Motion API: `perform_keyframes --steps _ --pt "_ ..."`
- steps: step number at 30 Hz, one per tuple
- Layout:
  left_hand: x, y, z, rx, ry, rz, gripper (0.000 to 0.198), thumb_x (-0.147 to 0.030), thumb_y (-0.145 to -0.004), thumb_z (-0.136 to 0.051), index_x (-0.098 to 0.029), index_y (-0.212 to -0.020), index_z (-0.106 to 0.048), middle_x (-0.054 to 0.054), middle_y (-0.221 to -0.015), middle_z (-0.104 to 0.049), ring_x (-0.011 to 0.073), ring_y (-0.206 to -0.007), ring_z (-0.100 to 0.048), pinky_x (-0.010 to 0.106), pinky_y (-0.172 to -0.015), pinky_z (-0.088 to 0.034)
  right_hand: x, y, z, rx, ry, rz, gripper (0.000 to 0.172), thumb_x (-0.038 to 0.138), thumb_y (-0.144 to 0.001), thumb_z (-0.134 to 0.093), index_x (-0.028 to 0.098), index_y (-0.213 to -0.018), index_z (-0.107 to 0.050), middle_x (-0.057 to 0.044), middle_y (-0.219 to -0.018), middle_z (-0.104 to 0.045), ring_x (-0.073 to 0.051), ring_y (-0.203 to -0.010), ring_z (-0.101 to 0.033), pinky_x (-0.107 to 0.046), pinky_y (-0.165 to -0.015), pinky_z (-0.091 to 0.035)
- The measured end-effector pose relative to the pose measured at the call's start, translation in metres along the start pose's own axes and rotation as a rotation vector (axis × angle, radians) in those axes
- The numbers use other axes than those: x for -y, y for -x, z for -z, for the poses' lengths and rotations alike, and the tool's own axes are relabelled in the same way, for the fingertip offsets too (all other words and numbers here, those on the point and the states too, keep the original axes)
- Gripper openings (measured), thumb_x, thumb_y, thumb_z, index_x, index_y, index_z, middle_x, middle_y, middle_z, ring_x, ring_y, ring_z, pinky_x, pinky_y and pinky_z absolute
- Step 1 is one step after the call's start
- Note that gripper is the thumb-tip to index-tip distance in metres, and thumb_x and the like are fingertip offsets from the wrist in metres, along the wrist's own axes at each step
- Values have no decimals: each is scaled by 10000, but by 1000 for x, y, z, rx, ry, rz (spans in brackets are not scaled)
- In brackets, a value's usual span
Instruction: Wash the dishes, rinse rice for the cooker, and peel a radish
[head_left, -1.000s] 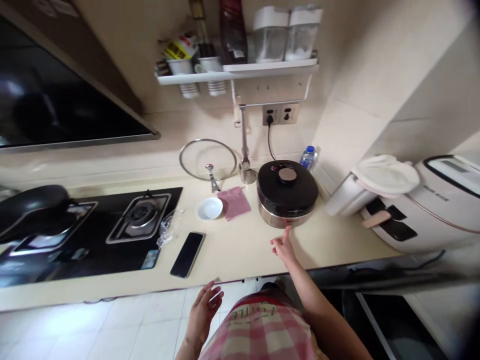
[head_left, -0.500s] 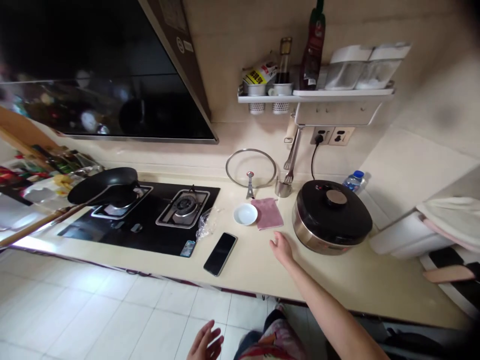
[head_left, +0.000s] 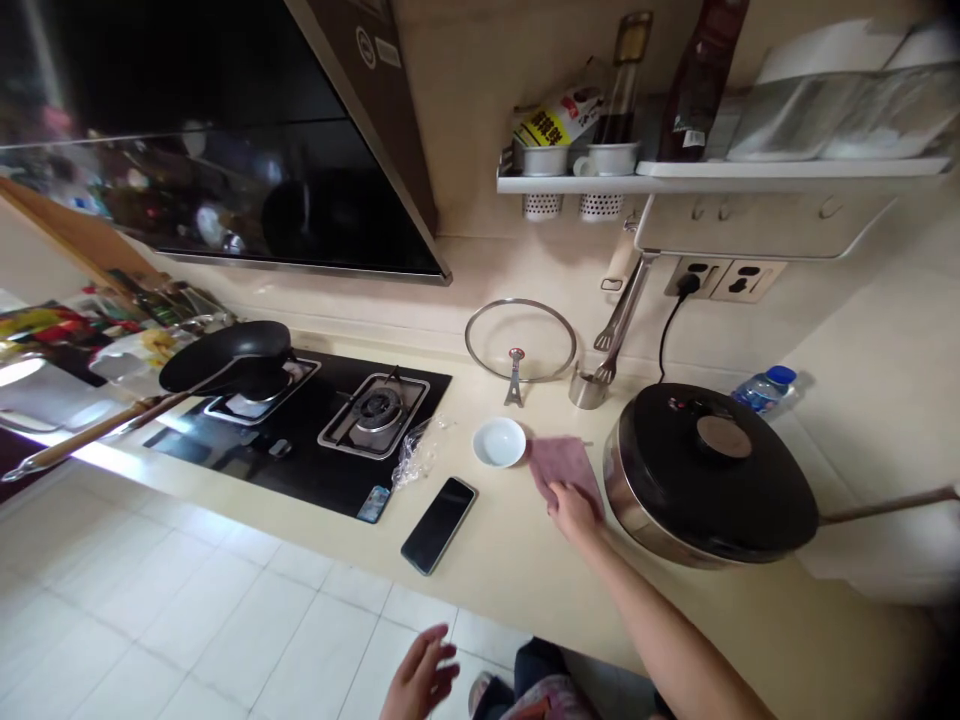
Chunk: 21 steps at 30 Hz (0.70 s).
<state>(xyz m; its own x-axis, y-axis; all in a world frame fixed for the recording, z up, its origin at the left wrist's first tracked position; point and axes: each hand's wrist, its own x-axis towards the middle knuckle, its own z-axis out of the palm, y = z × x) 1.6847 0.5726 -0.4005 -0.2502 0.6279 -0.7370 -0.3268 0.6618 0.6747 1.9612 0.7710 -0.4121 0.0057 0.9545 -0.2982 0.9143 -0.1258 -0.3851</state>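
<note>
My right hand (head_left: 575,514) reaches over the counter, with its fingers closed on the near edge of a pink cloth (head_left: 564,462). The cloth lies flat just right of a small white bowl (head_left: 499,443). Nothing is in my left hand (head_left: 424,675), which hangs in front of the counter with its fingers apart and loosely bent. A black phone (head_left: 439,525) rests on the counter to the left of my right hand.
A black electric cooker (head_left: 712,470) stands right of the cloth. Behind are a glass lid (head_left: 520,340) and a metal cup (head_left: 588,388) with utensils. Left is a gas hob (head_left: 337,480) with a wok (head_left: 225,360), its handle overhanging the front edge. Crumpled clear plastic (head_left: 416,452) lies beside it.
My right hand has moved forward onto the cloth and closed on its near edge. The camera view has shifted closer. My left hand stays open, low in front.
</note>
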Motion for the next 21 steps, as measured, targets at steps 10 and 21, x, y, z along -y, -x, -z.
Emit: perform_keyframes --steps 10,21 --pt "-143 -114 -146 219 -103 -121 504 -390 -843 -614 -183 -1255 -411 51 -840 -628 127 -655 -620 294 -723 -475 -206 213 -49 -370 -68 -219 440 358 -810 -378 179 -1110 -646 -131 -1078 -639 -308 -1033 -591 -436 -861 -477" --pt "-153 -131 -185 106 0 -141 307 -300 -902 -545 -141 -1165 -535 64 -1002 -620 142 -776 -618 308 -665 -546 -177 186 -65 -157 -109 -24 486 384 -848 -366 188 -1219 -612 -152 -1084 -668 -266 -958 -663 -346 -767 -532"
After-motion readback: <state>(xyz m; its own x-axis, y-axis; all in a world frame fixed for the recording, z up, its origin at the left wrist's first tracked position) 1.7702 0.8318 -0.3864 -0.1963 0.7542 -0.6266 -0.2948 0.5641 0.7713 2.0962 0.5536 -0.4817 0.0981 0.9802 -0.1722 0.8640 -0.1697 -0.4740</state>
